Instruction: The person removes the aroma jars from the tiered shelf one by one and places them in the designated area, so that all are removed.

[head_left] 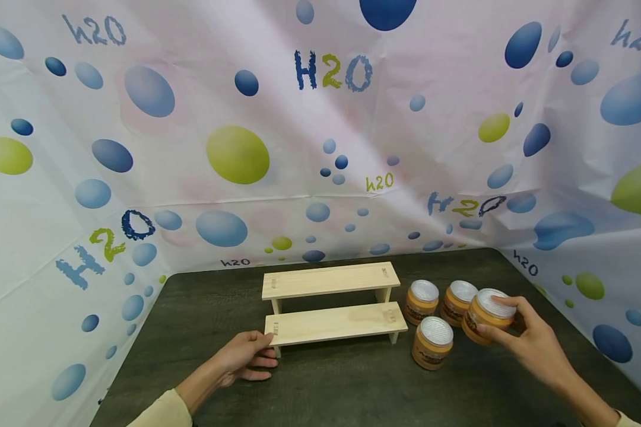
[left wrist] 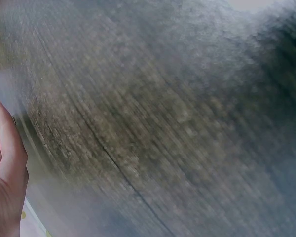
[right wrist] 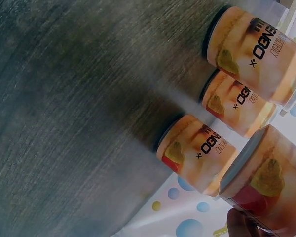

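My right hand (head_left: 534, 338) grips an orange jar (head_left: 481, 323) with a silvery lid, fingers at the lid and thumb low on its side. In the right wrist view, this jar (right wrist: 266, 182) is at the lower right, with only a dark bit of the hand showing below. Three similar jars, one at the front (head_left: 431, 350), one behind it (head_left: 421, 305) and one farther right (head_left: 454, 308), stand near it. My left hand (head_left: 246, 359) holds the left end of the lower step of a two-step wooden shelf (head_left: 336, 323), thumb uppermost. The left wrist view catches part of this hand (left wrist: 7, 163), not its contact.
The upper step (head_left: 331, 280) of the shelf lies behind the lower one, left of the jars. Everything stands on a dark wood-grain table (head_left: 203, 308). A white sheet (head_left: 299, 231) with blue and green spots encloses the table's back and sides.
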The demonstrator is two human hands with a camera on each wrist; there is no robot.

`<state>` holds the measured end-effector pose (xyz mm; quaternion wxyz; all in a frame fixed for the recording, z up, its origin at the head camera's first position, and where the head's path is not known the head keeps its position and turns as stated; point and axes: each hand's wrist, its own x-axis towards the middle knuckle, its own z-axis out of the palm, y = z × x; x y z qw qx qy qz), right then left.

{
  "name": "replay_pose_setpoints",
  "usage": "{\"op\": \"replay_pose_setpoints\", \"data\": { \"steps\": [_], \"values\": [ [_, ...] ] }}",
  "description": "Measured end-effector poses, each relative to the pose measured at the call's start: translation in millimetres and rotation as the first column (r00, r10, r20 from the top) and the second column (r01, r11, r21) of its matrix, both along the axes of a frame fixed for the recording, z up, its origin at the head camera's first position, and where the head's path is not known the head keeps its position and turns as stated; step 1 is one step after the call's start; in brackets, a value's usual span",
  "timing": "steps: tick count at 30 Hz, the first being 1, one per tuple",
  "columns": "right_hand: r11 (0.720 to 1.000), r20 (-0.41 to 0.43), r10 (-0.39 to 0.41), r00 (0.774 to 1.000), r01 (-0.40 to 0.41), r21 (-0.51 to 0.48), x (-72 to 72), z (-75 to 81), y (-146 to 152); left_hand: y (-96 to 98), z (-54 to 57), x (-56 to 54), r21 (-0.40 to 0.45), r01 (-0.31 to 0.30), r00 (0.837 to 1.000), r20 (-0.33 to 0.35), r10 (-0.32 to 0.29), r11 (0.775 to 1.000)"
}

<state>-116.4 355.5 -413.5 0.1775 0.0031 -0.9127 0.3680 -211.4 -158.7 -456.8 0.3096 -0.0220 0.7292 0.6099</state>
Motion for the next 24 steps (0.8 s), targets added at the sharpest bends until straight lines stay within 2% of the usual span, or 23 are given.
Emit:
{"op": "replay_pose_setpoints", "data": {
  "steps": [12, 17, 24],
  "values": [
    [1.000, 0.027, -0.011, 1.000, 0.011, 0.004, 0.5, -4.4, 0.9, 0.1, -2.9, -0.3, 0.006, -0.004, 1.000, 0.006, 0.004, 1.000],
    [1.000, 0.004, 0.000, 1.000, 0.000, 0.001, 0.0, -5.0, 2.4, 0.9, -1.1, -0.2, 0.012, -0.006, 1.000, 0.008, 0.006, 1.000],
    [1.000, 0.030, -0.006, 1.000, 0.006, -0.001, 0.7, -10.4, 2.0, -0.9, 0.4, -0.3, 0.001, -0.008, 1.000, 0.009, 0.008, 1.000]
  ]
}}
